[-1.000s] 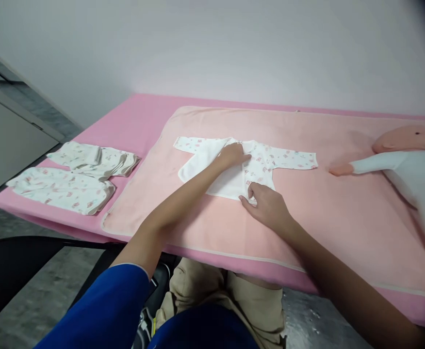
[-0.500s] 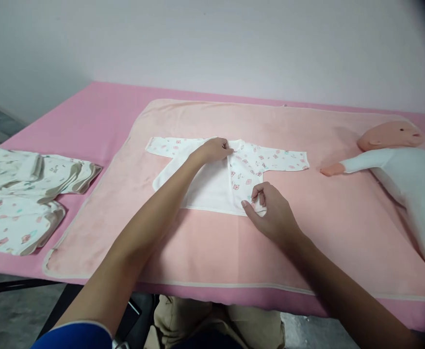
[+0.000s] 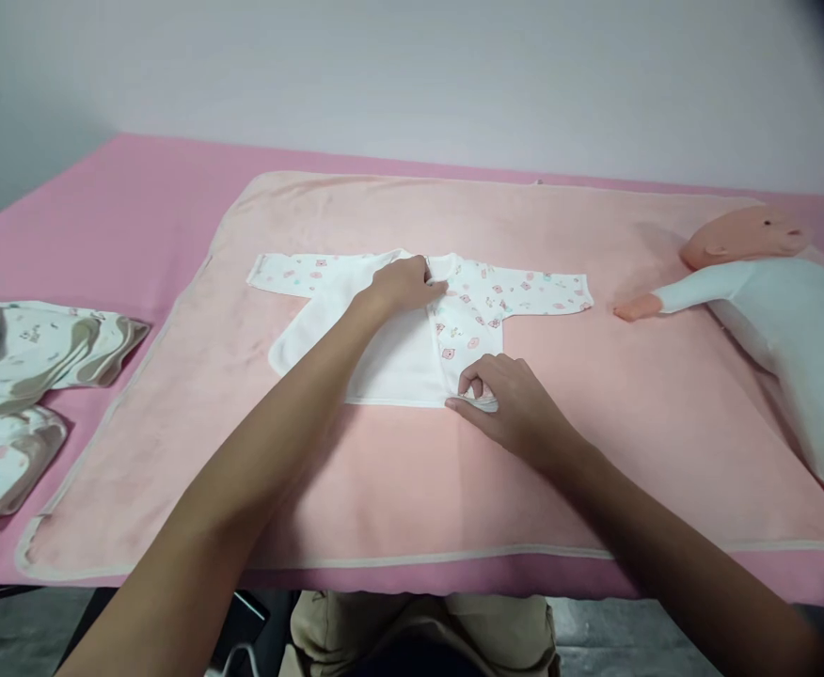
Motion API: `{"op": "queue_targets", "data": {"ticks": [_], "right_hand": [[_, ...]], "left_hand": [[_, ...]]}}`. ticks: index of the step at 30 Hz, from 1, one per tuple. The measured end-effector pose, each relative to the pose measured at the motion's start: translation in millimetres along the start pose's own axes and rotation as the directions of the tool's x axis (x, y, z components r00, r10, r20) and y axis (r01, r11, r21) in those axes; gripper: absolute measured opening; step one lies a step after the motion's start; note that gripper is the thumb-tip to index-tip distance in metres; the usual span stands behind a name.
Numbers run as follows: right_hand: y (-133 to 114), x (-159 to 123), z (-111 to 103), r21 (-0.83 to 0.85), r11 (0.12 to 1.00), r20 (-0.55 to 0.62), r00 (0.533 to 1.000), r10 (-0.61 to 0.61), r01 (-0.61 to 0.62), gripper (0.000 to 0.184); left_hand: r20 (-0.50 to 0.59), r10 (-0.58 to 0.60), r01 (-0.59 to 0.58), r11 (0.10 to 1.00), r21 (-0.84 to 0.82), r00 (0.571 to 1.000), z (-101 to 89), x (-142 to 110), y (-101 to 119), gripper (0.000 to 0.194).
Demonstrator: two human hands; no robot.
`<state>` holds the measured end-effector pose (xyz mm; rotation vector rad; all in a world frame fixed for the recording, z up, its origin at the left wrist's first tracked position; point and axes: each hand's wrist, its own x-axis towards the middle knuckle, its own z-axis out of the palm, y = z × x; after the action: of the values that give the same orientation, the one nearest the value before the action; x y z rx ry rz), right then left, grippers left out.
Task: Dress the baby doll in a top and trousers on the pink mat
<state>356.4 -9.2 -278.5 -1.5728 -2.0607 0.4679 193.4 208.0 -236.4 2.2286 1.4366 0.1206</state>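
A white baby shirt (image 3: 398, 362) with a small pink print lies spread on a peach blanket (image 3: 384, 489), both sleeves stretched out sideways. Its left front panel is folded outward, showing the plain inside. Near the neckline, my left hand (image 3: 404, 284) has its fingers closed on the shirt's edge; the fingertips are partly hidden. At the bottom hem, my right hand (image 3: 515, 404) pinches the lower corner of the printed front panel, slightly lifted between thumb and fingers.
On the right lies a baby doll (image 3: 785, 310) in white, one arm reaching toward the shirt's sleeve. Folded printed baby clothes (image 3: 38, 357) are at the left on the pink table cover (image 3: 130, 216). A pale wall (image 3: 412, 75) rises behind.
My right hand has moved left along the hem and now pinches the panel's corner. My left hand stays near the neckline. The view has shifted slightly, with the folded clothes further left.
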Motion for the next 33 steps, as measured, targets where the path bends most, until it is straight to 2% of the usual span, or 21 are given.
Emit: {"op": "queue_targets", "data": {"ticks": [3,6,8,12,16,22,25,29,33], "right_hand": [[-3,0,1,-0.009,1.0,-0.068,0.998,0.01,-0.011,0.019],[-10,0,6,-0.021,0.998,-0.171,0.983,-0.059,0.057,0.02],[-16,0,10,0.042,0.992,-0.209,0.972,-0.111,0.123,0.019],[-20,1,14,0.23,0.951,-0.188,0.968,-0.166,0.208,0.008],[-13,0,9,0.204,0.966,-0.196,0.974,-0.116,0.156,0.01],[-4,-1,4,0.23,0.973,-0.084,0.996,0.036,-0.016,0.012],[-5,-1,2,0.276,0.958,-0.029,0.995,0.094,-0.083,0.012],[-8,-2,2,0.208,0.977,-0.006,0.999,0.052,-0.05,0.015],[-18,0,5,0.026,0.999,-0.012,1.0,0.029,-0.029,0.018]], "left_hand": [[0.017,0.007,-0.007,1.0,-0.007,1.0,-0.5,1,-3,0.034],[0.045,0.031,-0.03,0.999,-0.042,0.998,-1.4,5,-10,0.035],[0.045,0.063,-0.059,0.995,-0.082,0.997,-2.7,10,-16,0.034],[0.037,0.09,-0.085,0.988,-0.126,0.995,-5.6,18,-27,0.038],[0.041,0.091,-0.084,0.986,-0.141,0.995,-4.2,21,-31,0.034],[-0.112,0.069,-0.082,0.989,-0.124,0.991,-3.2,17,-28,0.019],[-0.071,0.054,-0.061,0.994,-0.093,0.996,-7.4,11,-25,0.02],[-0.008,0.071,-0.071,0.996,-0.044,0.997,-9.5,7,-21,0.029],[-0.023,0.088,-0.087,0.996,0.01,0.996,-0.7,4,-19,0.034]]}}
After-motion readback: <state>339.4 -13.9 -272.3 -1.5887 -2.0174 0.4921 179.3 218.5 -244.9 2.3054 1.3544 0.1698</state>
